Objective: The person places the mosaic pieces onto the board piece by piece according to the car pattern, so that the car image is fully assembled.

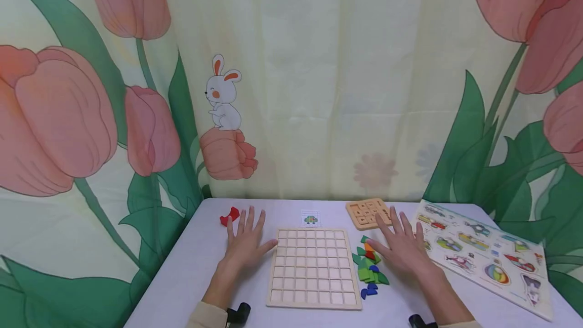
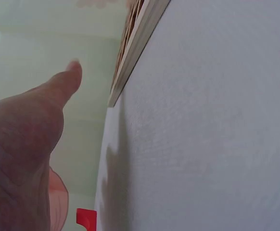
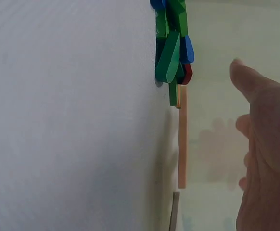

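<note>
Currently both hands are over the surface (image 1: 182, 287), holding nothing: the left hand (image 1: 246, 244) has its fingers straight and spread, thumb near the left edge of the wooden board (image 1: 314, 270), and the right hand (image 1: 405, 249) has its grip just as wide, thumb near the pile of colored blocks (image 1: 364, 273). Nothing sits in the board's squares; the pile lies just beside its right edge, some pieces resting on others. To pick well, pinch one block at a time by its sides, perhaps starting with the blue pieces (image 1: 372, 292) at the near end, so nothing stacked slides. The left hand would best steady the board while each block is set flat and square. The small pattern card (image 1: 311, 219), just beyond the board, looks like the guide for color and place. The red piece (image 1: 234, 212), perhaps more than one, lies by the left fingertips, well apart from the pile and easily overlooked.
</note>
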{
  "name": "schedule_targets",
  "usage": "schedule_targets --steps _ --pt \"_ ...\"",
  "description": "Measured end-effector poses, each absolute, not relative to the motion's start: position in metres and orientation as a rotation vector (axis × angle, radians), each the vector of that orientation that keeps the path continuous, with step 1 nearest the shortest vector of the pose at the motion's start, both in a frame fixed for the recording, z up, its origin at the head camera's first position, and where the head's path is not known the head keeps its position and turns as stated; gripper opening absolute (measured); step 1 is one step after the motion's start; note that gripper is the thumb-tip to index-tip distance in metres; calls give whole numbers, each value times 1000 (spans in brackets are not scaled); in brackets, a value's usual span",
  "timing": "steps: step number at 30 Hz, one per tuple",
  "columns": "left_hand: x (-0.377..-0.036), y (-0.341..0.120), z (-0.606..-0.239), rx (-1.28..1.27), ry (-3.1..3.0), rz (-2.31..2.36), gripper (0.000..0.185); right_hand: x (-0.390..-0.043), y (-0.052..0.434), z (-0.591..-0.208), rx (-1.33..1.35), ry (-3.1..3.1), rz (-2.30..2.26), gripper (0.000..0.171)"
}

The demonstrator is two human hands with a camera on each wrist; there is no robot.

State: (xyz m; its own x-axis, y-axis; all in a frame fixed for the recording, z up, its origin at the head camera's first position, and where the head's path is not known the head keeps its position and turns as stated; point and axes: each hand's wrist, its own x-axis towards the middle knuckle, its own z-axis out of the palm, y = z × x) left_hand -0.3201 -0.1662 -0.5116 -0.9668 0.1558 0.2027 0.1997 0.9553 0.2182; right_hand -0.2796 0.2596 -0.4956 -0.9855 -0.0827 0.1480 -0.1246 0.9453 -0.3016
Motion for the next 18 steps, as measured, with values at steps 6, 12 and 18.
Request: schedule_targets --steps 6,12,18 --pt "-318 -166 -514 -277 -2916 -346 101 -280 257 -496 180 -2920 464 91" --pt "-317 -165 -513 -275 -2926 -383 101 -281 257 -493 196 -2774 470 80" --pt "-321 -168 -514 -373 -2974 -599 109 -282 251 -488 220 -2647 864 58"
